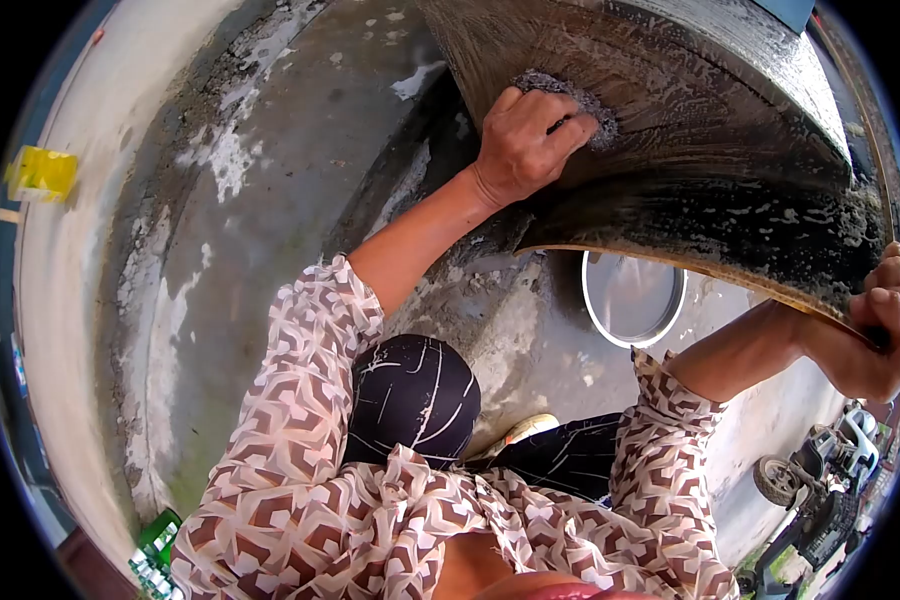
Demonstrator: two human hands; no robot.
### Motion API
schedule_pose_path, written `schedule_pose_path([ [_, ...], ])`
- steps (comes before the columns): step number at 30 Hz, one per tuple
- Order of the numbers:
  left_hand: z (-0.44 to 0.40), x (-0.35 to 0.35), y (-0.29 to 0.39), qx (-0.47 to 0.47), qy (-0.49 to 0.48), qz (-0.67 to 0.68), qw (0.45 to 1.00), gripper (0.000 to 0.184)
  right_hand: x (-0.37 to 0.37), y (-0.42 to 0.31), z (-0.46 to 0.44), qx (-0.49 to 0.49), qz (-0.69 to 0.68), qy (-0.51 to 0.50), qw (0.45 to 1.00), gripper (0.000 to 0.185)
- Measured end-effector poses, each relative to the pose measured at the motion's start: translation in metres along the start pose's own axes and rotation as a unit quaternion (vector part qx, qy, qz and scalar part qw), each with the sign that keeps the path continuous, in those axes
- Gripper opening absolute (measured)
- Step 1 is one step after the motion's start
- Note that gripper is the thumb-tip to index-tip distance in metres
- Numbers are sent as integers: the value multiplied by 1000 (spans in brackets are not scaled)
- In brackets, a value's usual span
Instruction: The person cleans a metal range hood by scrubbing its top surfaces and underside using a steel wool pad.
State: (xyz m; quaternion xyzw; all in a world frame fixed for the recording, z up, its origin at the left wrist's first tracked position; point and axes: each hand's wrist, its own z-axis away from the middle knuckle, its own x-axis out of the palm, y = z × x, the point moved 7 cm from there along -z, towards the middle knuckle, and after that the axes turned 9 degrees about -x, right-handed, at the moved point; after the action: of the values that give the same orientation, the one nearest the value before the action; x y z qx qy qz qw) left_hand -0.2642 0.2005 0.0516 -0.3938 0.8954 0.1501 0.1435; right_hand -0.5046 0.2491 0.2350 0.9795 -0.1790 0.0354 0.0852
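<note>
A grey concrete floor, rough and blotched with whitish patches, spreads beneath the person, with a paler strip curving along the left side of the view. A yellow object sits on that strip, and a motorbike appears at the lower right.

Across the upper right of the view is a large, dark curved piece, its broad face brown and black, wet-looking and marked with sweeping streaks and pale, foamy smears. Its lower edge is a thin tan rim that bends in a long arc.

The left hand is closed, its fingers curled over a grey scouring pad that is pressed against the brown part of that face (the pad looks wiry and shaggy, and much of it is hidden under the knuckles). The right hand is closed around the edge of the curved piece at the far right, near the end of the rim; its fingertips are too close to the dark border of the view to make out fully.

Just below the rim, a round basin with a smooth, pale, shiny lip rests on the floor, partly covered by the curved piece. The person wears a loose shirt with a brown, cream and pinkish angular print, and dark trousers crossed by thin white lines. One light-coloured shoe shows between the legs.
</note>
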Motion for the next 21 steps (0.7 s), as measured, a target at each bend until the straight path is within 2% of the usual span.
schedule_pose_path([
  [2, 3, 0, -4, -31, -29, 13, 999, 33, -2, -1, 3, -10, 7, -7, 1000, 54],
  [5, -28, -17, 12, -35, 26, 44, 998, 34, -4, -5, 2, -14, 14, -1, 1000, 53],
  [8, -65, -22, 29, 22, 96, 20, 995, 35, -3, -5, 3, -9, 18, -4, 1000, 53],
  [11, -27, -5, 21, -14, 38, 21, 999, 37, -4, -4, 2, -12, 21, -3, 1000, 53],
  [14, 16, 4, -3, -91, -28, 18, 995, 36, -5, -5, 3, -14, 26, -7, 1000, 53],
  [17, -6, -4, 6, -123, -21, 43, 991, 36, -4, -6, 3, -16, 28, -4, 999, 53],
  [20, -61, -15, 25, -38, 73, 45, 996, 36, -4, -7, 3, -17, 34, -6, 999, 53],
  [21, -57, -13, 25, -40, 69, 42, 996, 35, -3, -7, 3, -16, 35, -8, 999, 53],
])
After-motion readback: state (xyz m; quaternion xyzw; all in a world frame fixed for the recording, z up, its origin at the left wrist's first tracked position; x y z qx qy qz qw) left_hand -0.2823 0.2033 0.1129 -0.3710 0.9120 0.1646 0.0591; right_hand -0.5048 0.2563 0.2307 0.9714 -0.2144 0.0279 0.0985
